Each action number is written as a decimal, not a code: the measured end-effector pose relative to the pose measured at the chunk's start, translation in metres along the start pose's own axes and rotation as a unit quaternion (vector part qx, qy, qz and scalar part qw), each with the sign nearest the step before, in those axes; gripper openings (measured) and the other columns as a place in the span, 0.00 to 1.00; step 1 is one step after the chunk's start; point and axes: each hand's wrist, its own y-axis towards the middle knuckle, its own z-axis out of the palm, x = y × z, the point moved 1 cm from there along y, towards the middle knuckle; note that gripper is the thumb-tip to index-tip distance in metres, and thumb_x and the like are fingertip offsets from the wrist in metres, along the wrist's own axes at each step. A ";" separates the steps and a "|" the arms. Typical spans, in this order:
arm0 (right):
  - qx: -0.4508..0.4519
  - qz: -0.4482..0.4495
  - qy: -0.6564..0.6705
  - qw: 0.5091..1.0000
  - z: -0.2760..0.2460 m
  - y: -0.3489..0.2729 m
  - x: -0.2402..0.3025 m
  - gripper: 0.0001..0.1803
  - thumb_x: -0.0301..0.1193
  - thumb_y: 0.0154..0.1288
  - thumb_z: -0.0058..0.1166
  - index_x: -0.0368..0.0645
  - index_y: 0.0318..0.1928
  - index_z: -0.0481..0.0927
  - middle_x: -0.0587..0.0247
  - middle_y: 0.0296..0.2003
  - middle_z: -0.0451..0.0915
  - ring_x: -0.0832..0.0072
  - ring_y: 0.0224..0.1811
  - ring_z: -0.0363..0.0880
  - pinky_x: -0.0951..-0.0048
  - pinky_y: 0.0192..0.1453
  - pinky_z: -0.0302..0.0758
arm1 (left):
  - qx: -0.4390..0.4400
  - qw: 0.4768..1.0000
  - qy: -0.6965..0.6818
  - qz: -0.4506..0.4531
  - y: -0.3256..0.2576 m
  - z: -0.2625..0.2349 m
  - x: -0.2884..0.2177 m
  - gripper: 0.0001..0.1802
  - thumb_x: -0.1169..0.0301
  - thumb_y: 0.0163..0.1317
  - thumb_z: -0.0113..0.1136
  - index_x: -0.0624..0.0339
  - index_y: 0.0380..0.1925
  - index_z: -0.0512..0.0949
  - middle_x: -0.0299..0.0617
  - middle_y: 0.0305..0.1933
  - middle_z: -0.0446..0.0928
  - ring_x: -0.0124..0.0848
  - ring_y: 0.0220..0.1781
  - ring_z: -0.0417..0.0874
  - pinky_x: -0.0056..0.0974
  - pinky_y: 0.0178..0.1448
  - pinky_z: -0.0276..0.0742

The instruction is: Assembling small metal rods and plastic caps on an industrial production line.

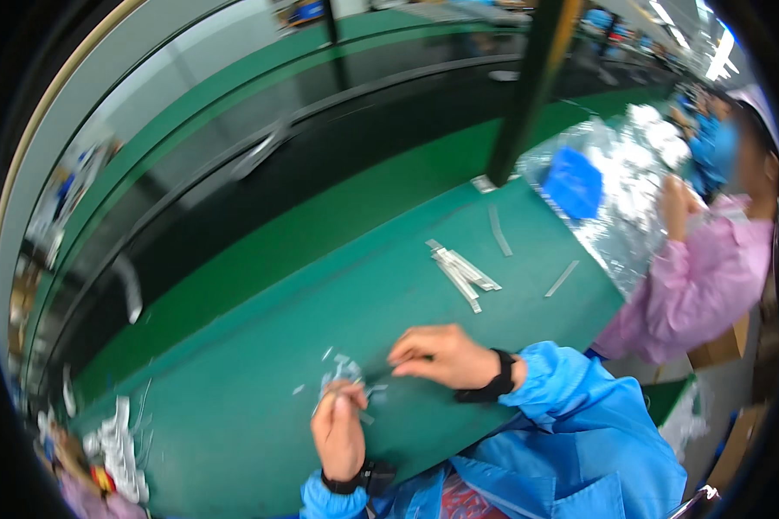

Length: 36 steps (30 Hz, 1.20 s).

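Note:
My left hand is closed in a pinch above the green tabletop. Whatever sits between its fingertips is too small and blurred to name. To its right, my right hand is curled with thumb and fingers together, and anything in its grip cannot be made out. The two hands are a short way apart. Just beyond the left fingertips lies a scatter of small clear and pale pieces. Farther off, a loose bundle of flat white strips rests on the green table.
Single thin strips lie near the bundle. At right, a person in a pink sleeve works beside silvery plastic sheeting and a blue bag. A dark post stands at the table's far edge, by a black conveyor belt. White pieces are piled at left.

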 end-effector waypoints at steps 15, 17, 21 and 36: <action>0.034 0.008 0.033 0.999 -0.006 -0.005 0.008 0.07 0.20 0.58 0.63 0.34 0.38 0.83 0.55 0.36 0.85 0.71 0.36 0.85 0.75 0.40 0.81 | -0.016 0.984 -0.174 -0.027 -0.003 -0.010 0.009 0.10 0.72 0.71 0.52 0.66 0.45 0.78 0.48 0.44 0.79 0.38 0.41 0.84 0.36 0.42 0.81; 0.023 -0.024 0.031 0.999 -0.004 -0.005 0.007 0.07 0.20 0.58 0.63 0.35 0.39 0.84 0.57 0.35 0.85 0.71 0.34 0.84 0.74 0.39 0.80 | -0.026 0.981 -0.189 -0.027 -0.003 -0.011 0.011 0.10 0.72 0.71 0.52 0.66 0.45 0.78 0.49 0.45 0.79 0.38 0.41 0.85 0.35 0.43 0.82; 0.039 -0.052 -0.061 0.996 -0.005 -0.005 0.016 0.08 0.21 0.57 0.64 0.36 0.39 0.85 0.57 0.34 0.84 0.69 0.33 0.84 0.73 0.36 0.79 | -0.026 0.975 -0.219 -0.027 -0.001 -0.012 0.012 0.10 0.71 0.71 0.53 0.66 0.45 0.77 0.49 0.45 0.79 0.39 0.43 0.86 0.35 0.44 0.84; 0.024 -0.080 -0.095 0.992 0.004 -0.007 0.022 0.09 0.23 0.56 0.65 0.37 0.39 0.85 0.57 0.33 0.84 0.68 0.33 0.83 0.73 0.35 0.78 | -0.017 0.968 -0.249 -0.020 -0.002 -0.011 0.014 0.09 0.72 0.70 0.54 0.66 0.44 0.77 0.49 0.45 0.79 0.40 0.42 0.86 0.34 0.45 0.86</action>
